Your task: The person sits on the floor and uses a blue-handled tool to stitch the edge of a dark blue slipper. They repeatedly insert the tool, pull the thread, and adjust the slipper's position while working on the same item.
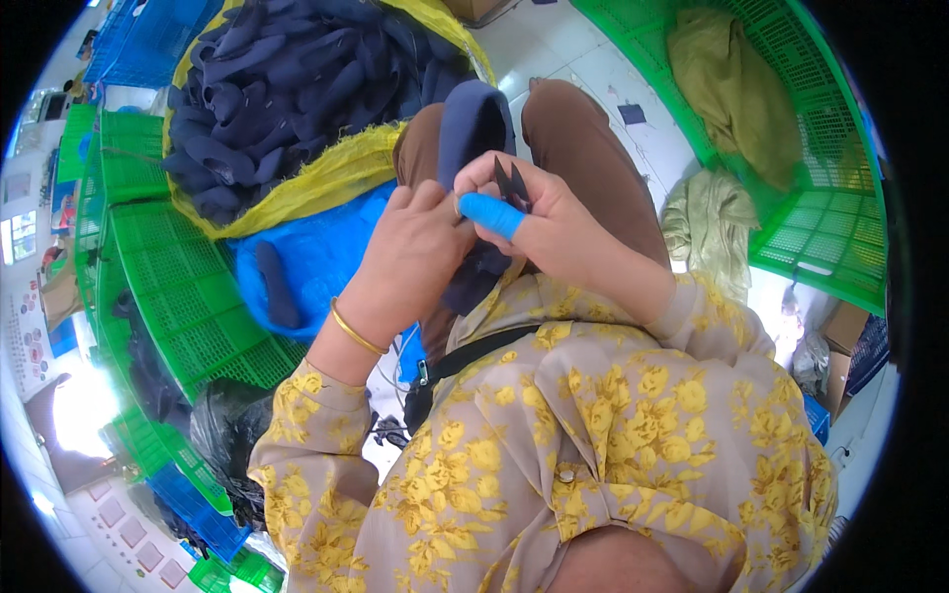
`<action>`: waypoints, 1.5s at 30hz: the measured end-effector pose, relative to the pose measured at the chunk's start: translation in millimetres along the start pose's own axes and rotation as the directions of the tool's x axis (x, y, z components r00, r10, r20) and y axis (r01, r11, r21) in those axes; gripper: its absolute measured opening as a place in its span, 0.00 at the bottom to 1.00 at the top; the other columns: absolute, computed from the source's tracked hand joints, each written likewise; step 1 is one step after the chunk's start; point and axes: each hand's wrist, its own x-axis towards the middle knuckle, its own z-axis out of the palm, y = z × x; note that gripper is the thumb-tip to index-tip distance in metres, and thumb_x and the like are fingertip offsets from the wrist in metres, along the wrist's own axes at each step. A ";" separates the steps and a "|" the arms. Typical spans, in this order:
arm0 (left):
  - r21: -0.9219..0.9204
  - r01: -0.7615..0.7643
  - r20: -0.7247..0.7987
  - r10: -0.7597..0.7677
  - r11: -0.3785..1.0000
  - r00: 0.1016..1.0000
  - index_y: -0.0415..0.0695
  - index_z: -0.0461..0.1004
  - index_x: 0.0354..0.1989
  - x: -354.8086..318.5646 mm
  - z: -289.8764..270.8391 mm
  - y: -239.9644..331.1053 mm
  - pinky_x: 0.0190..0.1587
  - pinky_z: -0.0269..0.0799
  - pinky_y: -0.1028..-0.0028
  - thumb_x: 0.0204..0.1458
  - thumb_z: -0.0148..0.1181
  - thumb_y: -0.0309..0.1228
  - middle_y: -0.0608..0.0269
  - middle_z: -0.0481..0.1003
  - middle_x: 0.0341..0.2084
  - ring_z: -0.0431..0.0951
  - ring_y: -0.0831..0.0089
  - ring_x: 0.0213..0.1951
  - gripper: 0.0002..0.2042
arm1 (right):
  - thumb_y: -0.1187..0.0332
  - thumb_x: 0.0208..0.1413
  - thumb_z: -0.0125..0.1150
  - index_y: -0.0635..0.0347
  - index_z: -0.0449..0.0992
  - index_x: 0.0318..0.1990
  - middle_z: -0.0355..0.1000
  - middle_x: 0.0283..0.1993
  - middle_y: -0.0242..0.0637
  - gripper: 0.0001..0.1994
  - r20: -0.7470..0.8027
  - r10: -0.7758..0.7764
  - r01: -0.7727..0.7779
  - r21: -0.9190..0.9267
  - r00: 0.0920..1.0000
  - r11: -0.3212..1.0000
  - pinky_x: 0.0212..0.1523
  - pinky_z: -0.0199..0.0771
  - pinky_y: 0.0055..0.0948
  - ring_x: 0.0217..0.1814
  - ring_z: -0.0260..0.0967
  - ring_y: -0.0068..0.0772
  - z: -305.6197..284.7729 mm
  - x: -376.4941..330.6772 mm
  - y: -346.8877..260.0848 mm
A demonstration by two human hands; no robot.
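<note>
Over my lap lies a navy fabric piece (461, 121), rounded and hollow at its far end, its near part hanging below my hands. My left hand (420, 237) is closed with its fingers pinching the fabric, a gold bangle on its wrist. Right against it, my right hand (534, 212) grips a pair of small thread snips (510, 186); the dark blades point away from me, slightly apart. Blue tape wraps the right thumb, which meets the left fingertips. What lies between the fingertips is hidden.
At the far left a yellow woven sack (346, 143) is heaped with similar navy pieces (297, 79). A blue plastic bag (326, 262) lies below it, beside a green crate (183, 287). On the right, another green crate (830, 227) holds olive cloth (732, 89).
</note>
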 end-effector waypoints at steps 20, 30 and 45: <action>-0.696 0.711 0.500 -0.645 0.098 0.578 0.37 0.71 0.30 99.3 16.0 8.4 0.18 0.70 0.79 0.60 0.53 0.46 0.62 0.71 0.17 0.73 0.77 0.19 0.21 | 0.71 0.65 0.48 0.57 0.66 0.43 0.61 0.29 0.26 0.03 -0.445 0.134 -0.043 0.209 0.886 0.977 0.26 0.57 0.17 0.25 0.56 0.15 -90.8 -57.4 31.7; -0.844 0.508 0.383 -0.469 0.172 0.796 0.43 0.72 0.35 99.1 53.8 -20.9 0.23 0.56 0.85 0.60 0.56 0.31 0.76 0.68 0.22 0.61 0.89 0.20 0.06 | 0.74 0.54 0.57 0.59 0.69 0.42 0.68 0.30 0.37 0.08 -0.456 -0.195 -0.130 -0.590 0.868 0.797 0.31 0.66 0.32 0.27 0.66 0.34 -83.1 -62.0 28.1; -0.712 0.306 -0.008 -0.444 0.632 0.896 0.37 0.72 0.30 107.5 71.6 -11.7 0.26 0.65 0.72 0.59 0.56 0.33 0.60 0.69 0.18 0.68 0.73 0.21 0.11 | 0.75 0.40 0.61 0.59 0.68 0.25 0.67 0.24 0.38 0.06 -0.217 -0.341 -0.012 -0.857 0.915 0.515 0.24 0.63 0.38 0.25 0.67 0.46 -98.1 -71.0 37.8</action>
